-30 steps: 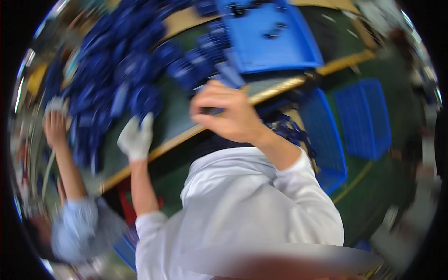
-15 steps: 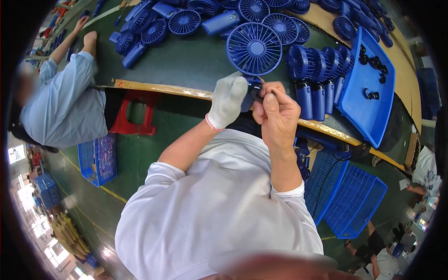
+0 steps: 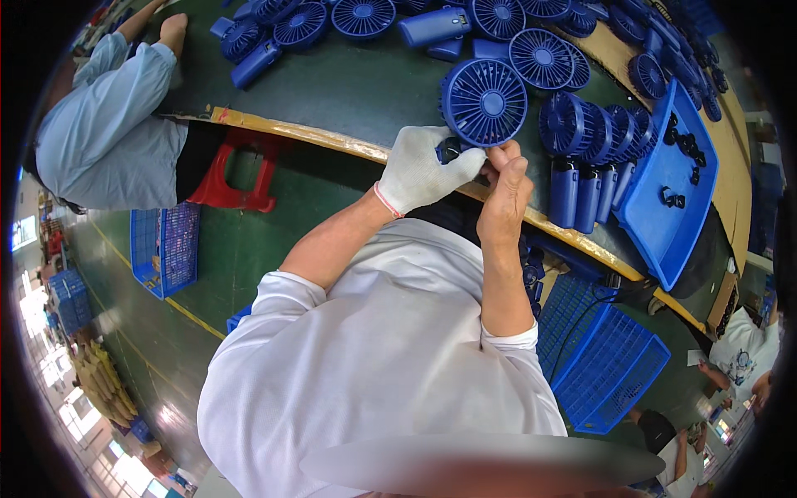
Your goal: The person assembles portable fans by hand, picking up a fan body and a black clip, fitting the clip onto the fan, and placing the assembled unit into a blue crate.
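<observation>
**A:** ok so where's this at? I see one blue fan (image 3: 486, 101), head facing up, right by the near edge of the tabletop (image 3: 332, 104).

**B:** yeah, the gloved left hand (image 3: 427, 166) has its grip wrapped round the handle end, with a dark piece (image 3: 449, 150) peeking out by the thumb. The bare right hand (image 3: 505, 187) has its fingertips bunched up just under the fan head. Can't tell if that grip's pinching anything.

**A:** so how much is done?

**B:** my guess is this one's mid-work. There's a neat row of fans (image 3: 596, 137) just to the right, which could be the done batch, but no way to be sure. Loads more in the loose pile (image 3: 541, 56) on the far side, and small black parts (image 3: 686, 148) in the blue tray (image 3: 664, 236) further right.

**A:** any room to move?

**B:** left, plenty: bare green surface along the near edge. Right's tight, with that row then the tray. Far side's blocked by the pile, and both wrists sit over the near edge.
</observation>
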{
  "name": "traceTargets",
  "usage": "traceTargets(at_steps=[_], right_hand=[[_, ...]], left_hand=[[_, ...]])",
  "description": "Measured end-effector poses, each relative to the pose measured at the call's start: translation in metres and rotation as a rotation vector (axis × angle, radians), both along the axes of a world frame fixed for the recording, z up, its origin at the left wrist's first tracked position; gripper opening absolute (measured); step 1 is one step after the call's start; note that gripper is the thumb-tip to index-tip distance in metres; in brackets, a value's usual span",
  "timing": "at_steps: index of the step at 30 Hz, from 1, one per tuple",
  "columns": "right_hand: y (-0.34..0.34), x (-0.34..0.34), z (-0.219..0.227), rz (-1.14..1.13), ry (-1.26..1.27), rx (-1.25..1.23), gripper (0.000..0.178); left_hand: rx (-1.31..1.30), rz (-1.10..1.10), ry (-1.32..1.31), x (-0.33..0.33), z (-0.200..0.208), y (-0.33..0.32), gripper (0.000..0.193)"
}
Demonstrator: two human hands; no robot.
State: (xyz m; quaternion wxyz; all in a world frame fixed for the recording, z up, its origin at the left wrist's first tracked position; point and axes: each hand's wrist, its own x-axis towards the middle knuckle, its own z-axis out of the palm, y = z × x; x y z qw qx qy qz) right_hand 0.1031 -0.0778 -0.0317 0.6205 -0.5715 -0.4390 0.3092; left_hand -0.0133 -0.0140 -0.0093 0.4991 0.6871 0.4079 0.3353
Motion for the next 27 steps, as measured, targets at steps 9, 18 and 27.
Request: traceTargets(at_steps=[9,18,27], right_hand=[[0.002,-0.003,0.013,0.153,0.583,-0.28,0.065],[-0.008,0.003,0.032,0.028,0.24,-0.233,0.029],[-0.036,0.066,0.045,-0.279,-0.923,0.063,0.031]], left_hand=[[-0.551,-0.25,-0.298,-0.006,0.007,-0.009,0.06],[-0.433,-0.189,-0.263,0.005,0.017,-0.021,0.06],[0.299,0.035,-0.071,0.029,-0.008,-0.006,0.02]])
